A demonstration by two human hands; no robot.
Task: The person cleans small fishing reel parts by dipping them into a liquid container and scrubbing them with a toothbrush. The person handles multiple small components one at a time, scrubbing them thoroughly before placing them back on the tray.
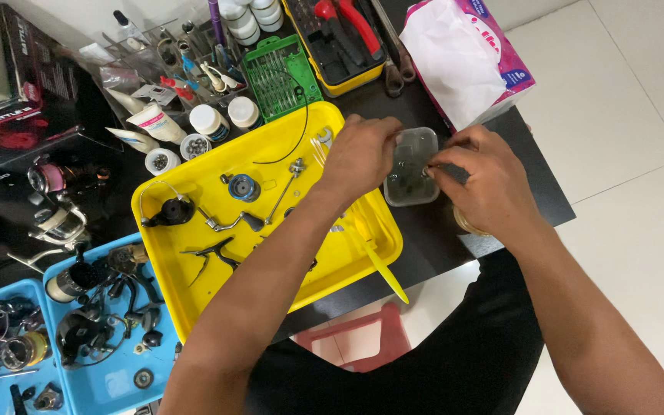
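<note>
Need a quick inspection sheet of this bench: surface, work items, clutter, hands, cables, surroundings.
Surface: black table, crowded, on a white tiled floor.
Job's things: small clear plastic container on the table right of the yellow tray; dark small parts inside, too small to tell.
Clutter: yellow tray holds a blue spool, a crank handle and loose metal parts; blue trays hold more reel parts; green bit set, yellow tool case, small jars, tissue box.
Grippers: left hand at the container's left edge; right hand at its right edge, fingertips at the rim.
Cables: thin black wire across the tray's rim.
Surroundings: red stool under the table.
</note>
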